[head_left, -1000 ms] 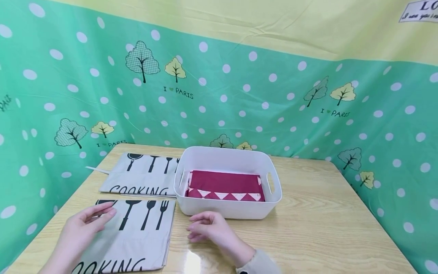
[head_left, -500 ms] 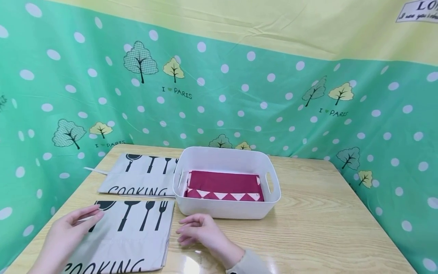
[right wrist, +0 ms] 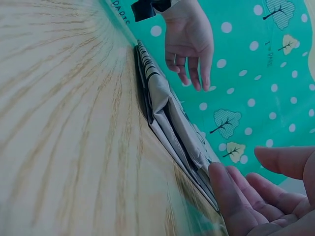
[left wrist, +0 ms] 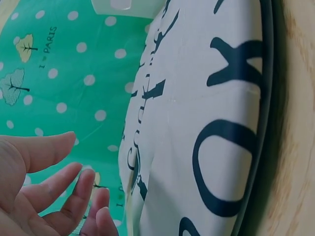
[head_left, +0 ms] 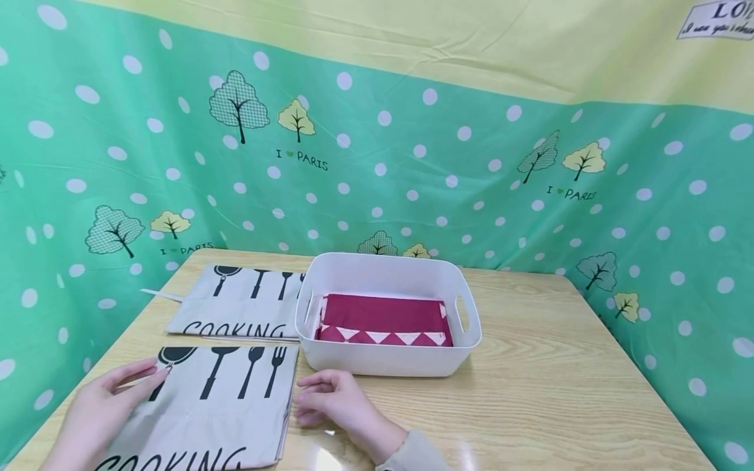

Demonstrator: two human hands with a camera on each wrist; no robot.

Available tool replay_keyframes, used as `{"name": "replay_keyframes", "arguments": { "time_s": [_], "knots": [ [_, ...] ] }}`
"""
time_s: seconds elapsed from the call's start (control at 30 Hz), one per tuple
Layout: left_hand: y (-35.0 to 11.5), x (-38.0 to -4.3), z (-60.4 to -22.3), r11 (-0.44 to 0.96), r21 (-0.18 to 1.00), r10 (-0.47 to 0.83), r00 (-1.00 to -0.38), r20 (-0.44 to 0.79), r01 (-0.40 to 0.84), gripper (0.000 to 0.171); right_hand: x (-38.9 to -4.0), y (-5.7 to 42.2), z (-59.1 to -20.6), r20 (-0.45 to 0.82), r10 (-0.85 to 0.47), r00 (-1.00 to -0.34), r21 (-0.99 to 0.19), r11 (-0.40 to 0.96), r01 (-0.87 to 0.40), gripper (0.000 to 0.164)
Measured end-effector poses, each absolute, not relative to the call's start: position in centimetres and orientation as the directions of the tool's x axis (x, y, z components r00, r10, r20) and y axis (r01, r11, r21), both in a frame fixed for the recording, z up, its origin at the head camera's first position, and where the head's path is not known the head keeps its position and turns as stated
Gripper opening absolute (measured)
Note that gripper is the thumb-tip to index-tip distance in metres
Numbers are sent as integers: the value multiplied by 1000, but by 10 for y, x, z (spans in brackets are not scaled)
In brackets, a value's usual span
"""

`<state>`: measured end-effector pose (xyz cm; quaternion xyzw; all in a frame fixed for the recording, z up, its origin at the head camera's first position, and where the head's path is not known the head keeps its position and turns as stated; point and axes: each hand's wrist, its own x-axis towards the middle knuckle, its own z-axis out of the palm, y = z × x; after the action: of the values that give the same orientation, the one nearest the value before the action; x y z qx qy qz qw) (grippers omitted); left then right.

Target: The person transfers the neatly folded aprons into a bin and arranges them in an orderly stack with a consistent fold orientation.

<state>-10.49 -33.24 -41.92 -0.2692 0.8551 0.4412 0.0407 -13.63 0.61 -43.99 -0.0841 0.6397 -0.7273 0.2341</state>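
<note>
A folded light-grey apron (head_left: 200,418), printed with black kitchen tools and the word COOKING, lies at the front left of the table. My left hand (head_left: 100,409) hovers over its left part, fingers loosely bent, holding nothing. In the left wrist view, that hand (left wrist: 54,191) shows a gap between thumb and fingers. Beside the apron's right edge is my right hand (head_left: 338,402), relaxed and without anything in its grasp. The right wrist view shows the apron's layered folds (right wrist: 170,118) close to my right fingertips (right wrist: 219,177).
Behind lies a second folded apron (head_left: 235,304) with the same print, a white strap (head_left: 161,295) trailing left. A white basket (head_left: 389,362) with handle holes stands at its right, holding dark red folded cloth (head_left: 383,315) with white triangles. A green dotted curtain (head_left: 377,163) surrounds the wooden table (head_left: 559,379).
Both hands have shifted left, the right one coming up to the front apron's right edge. The whole scene slides slightly left in view. Aprons and basket keep their places on the table.
</note>
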Motion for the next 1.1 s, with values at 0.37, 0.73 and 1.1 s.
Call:
{"name": "replay_keyframes", "arguments": {
  "time_s": [0.37,0.73,1.1],
  "knots": [
    [-337,-107,-428,393,750,-438,-825,-357,-533,89,-138,0,-443,-158,-453,-877,-971,-92,222,29],
    [-345,-109,-442,410,734,-440,-822,-361,-542,91,-137,-2,-448,-181,-438,-881,-963,-102,249,32],
    [-342,-109,-447,450,700,-473,-813,-340,-555,91,-134,-2,-454,-205,-444,-873,-955,-107,278,29]
  ]
}}
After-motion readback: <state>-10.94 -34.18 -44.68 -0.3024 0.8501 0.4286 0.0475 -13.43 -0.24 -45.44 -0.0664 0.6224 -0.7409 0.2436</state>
